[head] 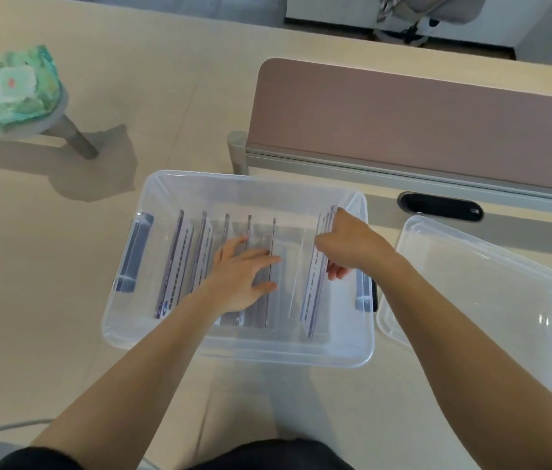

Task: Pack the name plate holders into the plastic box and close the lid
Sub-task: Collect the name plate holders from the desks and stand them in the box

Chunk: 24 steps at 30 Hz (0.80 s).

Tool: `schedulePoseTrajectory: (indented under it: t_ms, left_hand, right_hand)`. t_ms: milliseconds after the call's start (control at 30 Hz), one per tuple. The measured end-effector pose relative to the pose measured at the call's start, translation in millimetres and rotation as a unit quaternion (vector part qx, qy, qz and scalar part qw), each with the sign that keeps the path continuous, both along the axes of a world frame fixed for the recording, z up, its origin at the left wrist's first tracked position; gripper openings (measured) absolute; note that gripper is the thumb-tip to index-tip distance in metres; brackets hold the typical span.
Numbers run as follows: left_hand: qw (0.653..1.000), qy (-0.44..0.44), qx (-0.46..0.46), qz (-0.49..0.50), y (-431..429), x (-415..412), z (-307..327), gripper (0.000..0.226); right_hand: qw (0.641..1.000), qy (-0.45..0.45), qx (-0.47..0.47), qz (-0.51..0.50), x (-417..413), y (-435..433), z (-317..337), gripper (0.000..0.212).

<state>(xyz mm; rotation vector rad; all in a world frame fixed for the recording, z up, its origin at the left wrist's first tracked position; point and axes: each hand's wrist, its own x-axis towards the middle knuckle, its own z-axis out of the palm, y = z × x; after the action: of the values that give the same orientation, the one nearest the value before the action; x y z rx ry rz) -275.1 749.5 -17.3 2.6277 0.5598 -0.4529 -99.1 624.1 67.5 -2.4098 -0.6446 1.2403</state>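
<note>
A clear plastic box (234, 351) stands on the desk before me. Several clear name plate holders (174, 266) stand on edge in a row inside it, from the left end toward the middle. My left hand (244, 273) lies with straight fingers against the middle holders. At the right end my right hand (346, 245) grips the top edge of another holder (313, 293), its fingers curled over it. The clear lid (491, 293) lies flat on the desk to the right of the box.
A pink partition screen (403, 120) rises behind the box, with a black cable slot (441, 206) in the desk below it. A green packet (20, 86) sits on a round stool at the far left. The desk edge is near my body.
</note>
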Motion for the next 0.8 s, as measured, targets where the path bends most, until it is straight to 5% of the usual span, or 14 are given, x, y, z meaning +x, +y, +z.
schedulePoseTrajectory:
  t_ms: [200, 467, 567, 700, 800]
  left_hand:
    - [0.999, -0.028, -0.016, 0.019, -2, -3, -4, 0.06]
    - [0.998, -0.037, -0.047, 0.037, -3, -5, -4, 0.057]
    - [0.998, -0.034, -0.048, 0.032, -4, -4, -2, 0.057]
    - [0.997, -0.052, -0.043, 0.023, -1, -7, -2, 0.054]
    - [0.993, -0.096, -0.051, 0.039, 9, -17, 2, 0.05]
  right_hand:
    - [0.993, 0.032, -0.109, 0.019, -16, 20, -29, 0.024]
    - [0.993, 0.025, -0.114, 0.02, -20, 32, -55, 0.016]
    - [0.996, 0.006, -0.087, 0.016, -23, 25, -61, 0.033]
    - [0.991, -0.125, -0.039, 0.011, -44, -1, -58, 0.073]
    - [0.993, -0.114, -0.025, 0.031, -65, -24, -47, 0.081]
